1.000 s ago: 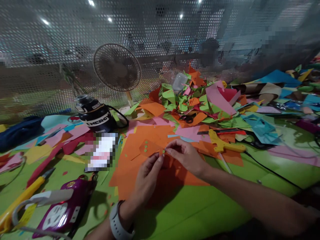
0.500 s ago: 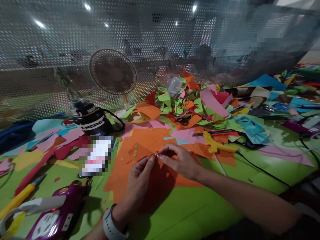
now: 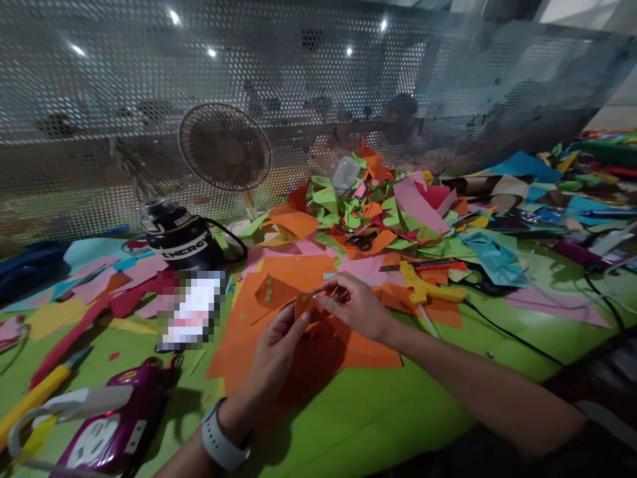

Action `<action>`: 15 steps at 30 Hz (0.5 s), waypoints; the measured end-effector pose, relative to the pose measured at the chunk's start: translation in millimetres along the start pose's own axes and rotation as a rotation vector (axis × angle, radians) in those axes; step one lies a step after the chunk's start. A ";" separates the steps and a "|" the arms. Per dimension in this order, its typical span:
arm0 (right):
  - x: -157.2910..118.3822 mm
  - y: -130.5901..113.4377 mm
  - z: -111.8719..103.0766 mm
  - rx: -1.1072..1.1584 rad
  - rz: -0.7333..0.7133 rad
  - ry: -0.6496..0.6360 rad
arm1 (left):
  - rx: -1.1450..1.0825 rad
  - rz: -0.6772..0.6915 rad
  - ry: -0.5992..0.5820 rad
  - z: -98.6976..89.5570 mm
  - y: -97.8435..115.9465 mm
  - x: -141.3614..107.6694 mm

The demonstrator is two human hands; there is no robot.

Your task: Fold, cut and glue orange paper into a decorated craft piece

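Observation:
Above a stack of orange paper sheets, my two hands meet. My left hand pinches a small piece of orange paper with a tiny green bit on it. Close beside it, the fingers of my right hand are pinched together at the paper's edge. Something small and shiny shows at those fingertips, too small to name. Several little green paper bits lie in a row on an orange piece left of my hands.
A yellow glue gun with a cord lies to the right. At left are a phone, a purple device and a yellow-handled cutter. Behind stand a black flask, a fan and heaped paper scraps.
The small orange paper has tipped up between my hands, so its green bit now shows. My right hand has shifted slightly up and left; the view has turned a little.

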State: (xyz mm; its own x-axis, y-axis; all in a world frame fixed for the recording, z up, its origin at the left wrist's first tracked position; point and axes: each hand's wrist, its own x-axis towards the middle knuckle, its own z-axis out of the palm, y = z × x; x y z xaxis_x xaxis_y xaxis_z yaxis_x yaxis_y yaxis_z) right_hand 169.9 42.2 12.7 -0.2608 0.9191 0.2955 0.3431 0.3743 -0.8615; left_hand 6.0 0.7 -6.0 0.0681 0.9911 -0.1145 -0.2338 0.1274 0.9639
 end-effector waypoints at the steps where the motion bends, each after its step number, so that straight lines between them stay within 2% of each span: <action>1: 0.5 -0.4 -0.8 -0.014 -0.001 0.002 | -0.011 0.000 -0.005 -0.2 -0.1 0.6; 5: 3.3 -0.8 -4.8 -0.066 -0.058 -0.023 | -0.045 0.031 0.045 -1.3 -0.1 3.6; 8: 7.4 0.3 -9.3 -0.050 -0.059 -0.007 | -0.040 0.001 0.100 -2.9 2.0 4.8; 15: 13.6 -2.9 -13.6 -0.064 -0.031 -0.029 | -0.073 0.003 0.110 -7.0 3.7 5.0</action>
State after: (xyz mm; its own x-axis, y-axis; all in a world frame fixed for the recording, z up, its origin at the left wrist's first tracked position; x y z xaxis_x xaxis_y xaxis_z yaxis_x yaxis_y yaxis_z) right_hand 177.6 55.3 24.8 -0.2984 0.9032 0.3087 0.3907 0.4106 -0.8238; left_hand -1.3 6.4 -4.7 -0.0385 0.9893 -0.1408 -0.3040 0.1227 0.9447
